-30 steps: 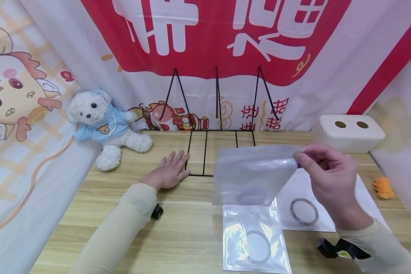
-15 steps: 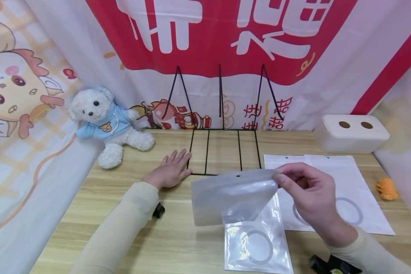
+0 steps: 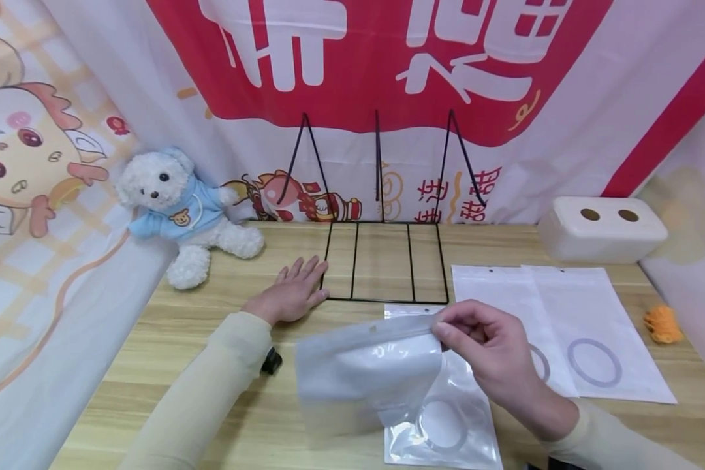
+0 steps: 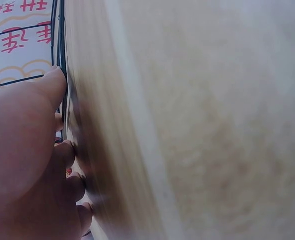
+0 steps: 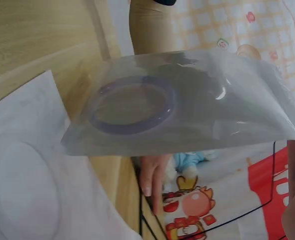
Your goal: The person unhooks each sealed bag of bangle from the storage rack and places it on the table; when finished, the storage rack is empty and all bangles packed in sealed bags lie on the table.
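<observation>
My right hand [image 3: 496, 362] pinches the top corner of a clear zip bag [image 3: 364, 372] between thumb and fingers. The bag hangs tilted above the table, and its far end is blurred. A pale purple ring [image 5: 130, 128] shows inside it in the right wrist view. Below, another zip bag [image 3: 402, 450] with a ring in it lies on the table, partly covered by the held one. My left hand [image 3: 290, 290] rests palm down on the wood, fingers spread and straight. Its fingertips are right at the left edge of a black wire rack [image 3: 388, 301].
Two more ringed bags, the left bag [image 3: 487, 287] and the right bag [image 3: 581, 307], lie overlapping on the right. Behind them stands a white box [image 3: 605, 238] with two holes. An orange bundle [image 3: 662, 324] is at the far right. A plush bear [image 3: 190, 215] sits back left.
My right hand has carried the held bag left and toward me, uncovering the rack's front edge and more of the bags on the right. My left hand stays in place.
</observation>
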A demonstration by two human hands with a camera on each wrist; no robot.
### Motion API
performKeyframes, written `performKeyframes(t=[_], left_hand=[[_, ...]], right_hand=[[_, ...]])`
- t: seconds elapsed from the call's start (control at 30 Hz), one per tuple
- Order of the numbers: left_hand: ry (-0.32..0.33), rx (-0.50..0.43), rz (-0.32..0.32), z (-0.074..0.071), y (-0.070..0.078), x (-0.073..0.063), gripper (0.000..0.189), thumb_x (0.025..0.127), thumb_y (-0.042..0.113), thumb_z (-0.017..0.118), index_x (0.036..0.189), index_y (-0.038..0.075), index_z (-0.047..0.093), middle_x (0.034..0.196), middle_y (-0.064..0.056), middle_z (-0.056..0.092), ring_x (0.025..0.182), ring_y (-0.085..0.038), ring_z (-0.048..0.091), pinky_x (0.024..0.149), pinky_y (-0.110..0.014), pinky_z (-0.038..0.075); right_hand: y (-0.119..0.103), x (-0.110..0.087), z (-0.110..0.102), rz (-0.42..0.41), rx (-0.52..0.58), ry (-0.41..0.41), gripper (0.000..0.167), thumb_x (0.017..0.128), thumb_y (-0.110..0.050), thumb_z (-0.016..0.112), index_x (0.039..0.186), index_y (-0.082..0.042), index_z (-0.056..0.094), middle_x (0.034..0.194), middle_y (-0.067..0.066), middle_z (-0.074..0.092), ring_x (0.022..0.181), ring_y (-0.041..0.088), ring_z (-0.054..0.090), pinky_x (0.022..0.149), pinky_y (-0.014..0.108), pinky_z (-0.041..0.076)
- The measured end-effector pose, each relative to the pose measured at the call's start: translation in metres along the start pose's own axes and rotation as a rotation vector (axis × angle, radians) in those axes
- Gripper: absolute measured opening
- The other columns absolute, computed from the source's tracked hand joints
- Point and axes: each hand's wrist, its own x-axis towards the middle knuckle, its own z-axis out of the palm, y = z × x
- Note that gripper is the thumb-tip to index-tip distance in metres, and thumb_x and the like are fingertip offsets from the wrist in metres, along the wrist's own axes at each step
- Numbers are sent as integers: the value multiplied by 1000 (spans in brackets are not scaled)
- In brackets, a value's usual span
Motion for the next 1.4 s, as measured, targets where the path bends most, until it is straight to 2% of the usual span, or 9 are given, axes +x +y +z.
performKeyframes(t=[0.13,0.2,0.33,0.5,0.63,0.77,1.0,1.13,1.4], left_hand=[[7,-16,18,8,-10,7,80,113,65,33,176,22,10,184,-12,-2,168,-47,-8,132,-73,-5],[2,-25,4,8,-11,8,79,113,65,31,176,23,9,184,-10,-3,169,-44,-9,134,-70,-5],[-24,-36,-29,0,1,3,80,113,63,33,176,21,8,184,-9,-5,169,-43,-10,135,-67,-7],[-42,-22,-37,-8,13,-4,85,111,65,35,176,17,8,184,-12,-4,169,-44,-11,134,-68,-8],[-28,-21,-7,-3,3,2,83,112,63,36,176,17,10,184,-15,-2,168,-47,-10,132,-72,-6],[-15,7,-6,7,-11,10,76,114,58,32,176,23,6,184,-10,-4,169,-44,-9,134,-70,-3],[-17,-6,-11,2,-4,6,71,116,51,32,176,22,8,184,-11,-2,169,-44,-8,134,-70,-4],[-10,19,-9,3,-4,6,69,116,46,32,176,22,8,184,-11,-1,169,-44,-6,134,-70,-2],[-20,82,-25,-4,8,-3,66,117,27,36,176,16,8,184,-15,1,169,-45,-2,136,-67,2]], right_hand=[[12,5,3,43,-9,48,14,96,18,68,99,5,72,87,-7,78,73,3,72,68,22,63],[16,8,4,65,-21,72,10,96,16,68,99,7,71,87,-5,78,73,5,73,68,23,64],[20,15,2,119,-58,102,3,97,12,70,100,12,68,86,-4,77,74,7,74,70,25,65],[24,25,-1,174,-106,124,8,98,7,73,102,13,68,85,-4,77,73,8,73,71,24,66],[30,32,-4,195,-103,118,11,99,6,72,105,15,68,86,-5,77,74,8,74,73,27,67],[41,38,-6,239,-89,104,14,100,6,71,107,17,66,87,-7,77,75,7,75,74,28,67],[62,44,-6,395,-77,73,12,102,2,71,110,11,68,86,-9,76,78,6,75,77,28,68],[71,44,-5,459,-69,63,14,101,1,72,111,11,68,86,-8,76,80,7,75,80,29,68],[83,43,-5,590,-84,22,19,101,1,71,117,12,66,94,1,78,85,10,77,84,33,68]])
